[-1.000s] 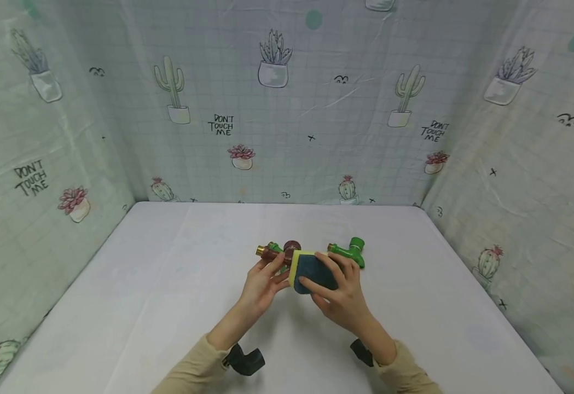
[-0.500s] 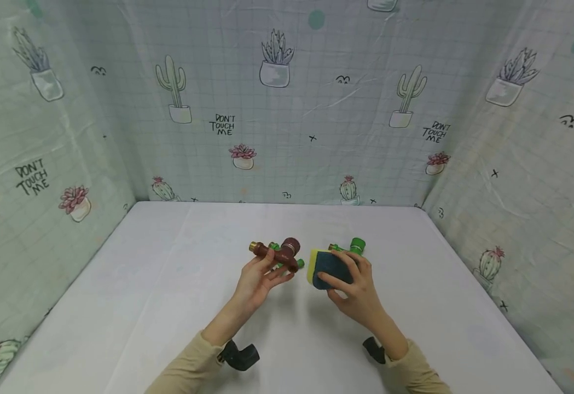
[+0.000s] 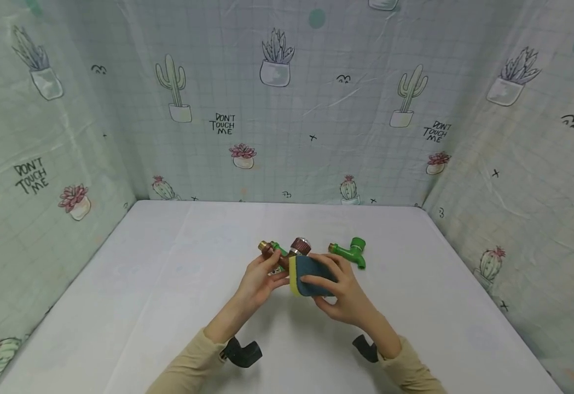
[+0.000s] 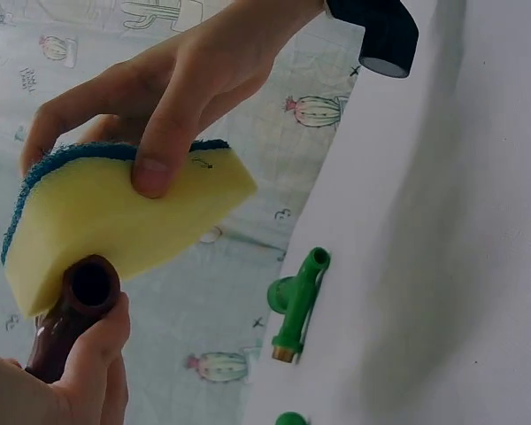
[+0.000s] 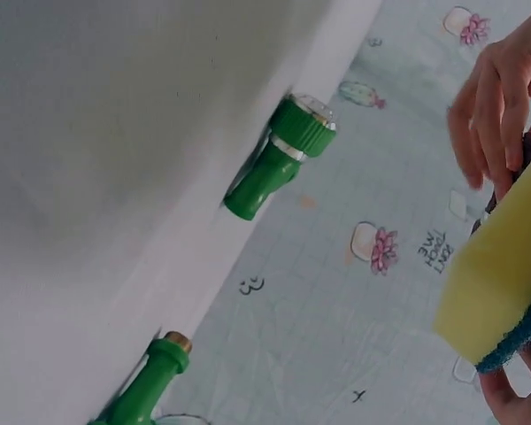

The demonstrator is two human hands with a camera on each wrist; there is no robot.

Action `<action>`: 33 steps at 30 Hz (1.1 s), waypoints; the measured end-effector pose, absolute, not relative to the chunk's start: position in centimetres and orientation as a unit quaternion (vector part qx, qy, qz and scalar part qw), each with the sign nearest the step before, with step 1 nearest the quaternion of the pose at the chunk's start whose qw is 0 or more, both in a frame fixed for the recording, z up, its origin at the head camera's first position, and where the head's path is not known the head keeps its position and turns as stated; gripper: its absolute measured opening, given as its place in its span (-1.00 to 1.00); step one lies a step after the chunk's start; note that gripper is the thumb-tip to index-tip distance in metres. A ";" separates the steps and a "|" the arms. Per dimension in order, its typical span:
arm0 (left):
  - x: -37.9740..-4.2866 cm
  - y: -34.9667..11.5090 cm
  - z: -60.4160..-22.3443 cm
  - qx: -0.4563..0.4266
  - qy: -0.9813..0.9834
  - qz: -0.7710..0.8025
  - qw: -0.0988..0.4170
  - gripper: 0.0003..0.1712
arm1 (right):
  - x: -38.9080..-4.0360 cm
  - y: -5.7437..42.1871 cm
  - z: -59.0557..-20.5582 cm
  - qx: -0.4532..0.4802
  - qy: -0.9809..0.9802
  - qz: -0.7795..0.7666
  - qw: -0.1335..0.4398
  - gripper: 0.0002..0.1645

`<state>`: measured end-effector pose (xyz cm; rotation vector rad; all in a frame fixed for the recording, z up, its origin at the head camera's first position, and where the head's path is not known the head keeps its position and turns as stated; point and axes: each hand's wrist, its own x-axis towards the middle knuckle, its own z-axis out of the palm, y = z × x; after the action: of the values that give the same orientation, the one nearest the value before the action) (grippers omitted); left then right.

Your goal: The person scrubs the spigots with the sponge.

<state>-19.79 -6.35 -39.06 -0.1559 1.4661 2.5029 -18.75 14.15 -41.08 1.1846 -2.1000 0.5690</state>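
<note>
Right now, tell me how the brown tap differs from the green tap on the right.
The brown tap is darker than the green tap. The brown tap is held up in the left hand; the green tap lies on the table, untouched. Both are brass-coloured at one end.

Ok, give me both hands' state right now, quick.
Left hand: holding the brown tap.
Right hand: holding the yellow-and-blue sponge.

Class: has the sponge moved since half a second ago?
Yes: in the head view, the sponge has moved left, away from the green tap lying on the right.
</note>
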 end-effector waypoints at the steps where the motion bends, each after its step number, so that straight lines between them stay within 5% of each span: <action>1: -19.8 -6.4 -39.1 -0.054 0.496 0.858 0.119 -0.48 | -18.8 14.3 -41.1 0.453 -0.802 0.215 0.326 -0.62; 20: -20.1 -6.9 -38.6 -0.011 0.501 0.854 0.139 -0.65 | -18.1 16.0 -41.6 0.415 -0.822 0.253 0.298 -0.61; 29: -19.7 -6.6 -38.5 0.001 0.461 0.869 0.177 -0.22 | -17.6 14.7 -41.5 0.434 -0.814 0.233 0.307 -0.62; 33: -19.6 -6.6 -38.4 0.019 0.473 0.861 0.185 -0.22 | -17.8 14.9 -41.6 0.437 -0.814 0.215 0.317 -0.63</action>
<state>-19.60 -6.60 -38.44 0.0523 1.3324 2.4274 -17.83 14.92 -41.65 1.1507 -2.1415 0.5664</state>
